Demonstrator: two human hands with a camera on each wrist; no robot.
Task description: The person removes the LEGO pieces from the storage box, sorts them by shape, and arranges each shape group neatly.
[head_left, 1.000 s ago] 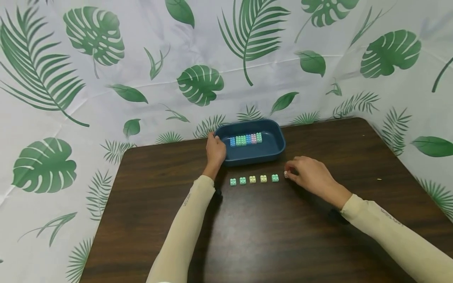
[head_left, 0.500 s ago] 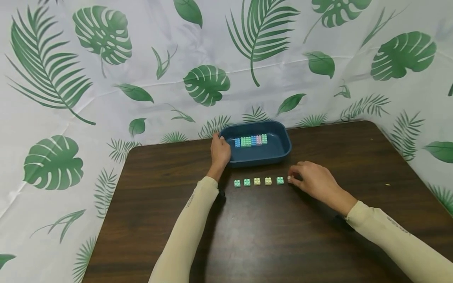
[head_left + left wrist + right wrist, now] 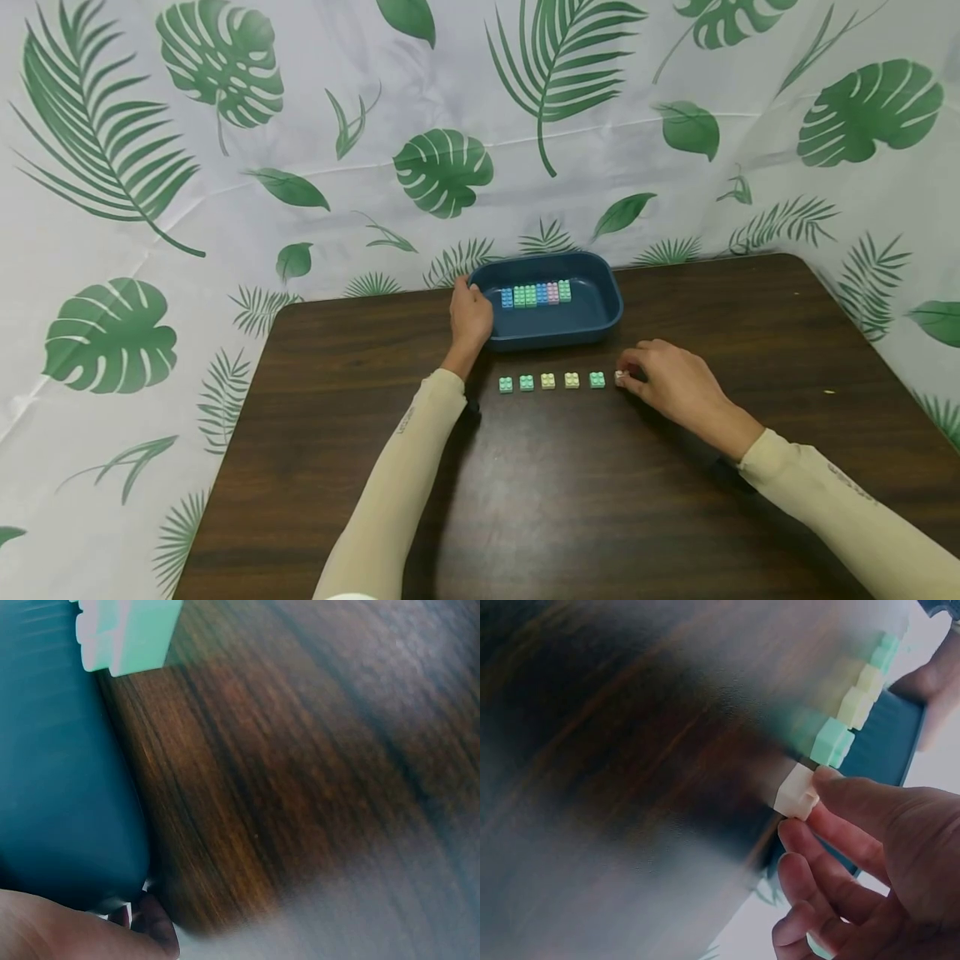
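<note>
My left hand [image 3: 471, 317] grips the left end of a dark blue tray [image 3: 551, 341], its thumb near the rim. Inside lie blue, green and pink toy building bricks [image 3: 531, 296] side by side. On the table in front of the tray runs a row of small square bricks: green [image 3: 506, 385], yellow [image 3: 572, 380], and green [image 3: 597, 380] toward the right. At the row's right end, my right hand [image 3: 670, 383] pinches a whitish building brick [image 3: 793, 791] between thumb and forefinger. In the right wrist view that brick sits at the table surface, a small gap from the green brick [image 3: 831, 742].
The dark wood table [image 3: 540, 492] has its back edge against a white cloth [image 3: 337, 233] printed with green leaves. A tiny yellow scrap [image 3: 828, 392] lies on the table to the right of my right hand.
The whole head view has shifted slightly. My right hand has brought the whitish brick a little nearer, into line with the row. My left hand keeps its grip on the tray.
</note>
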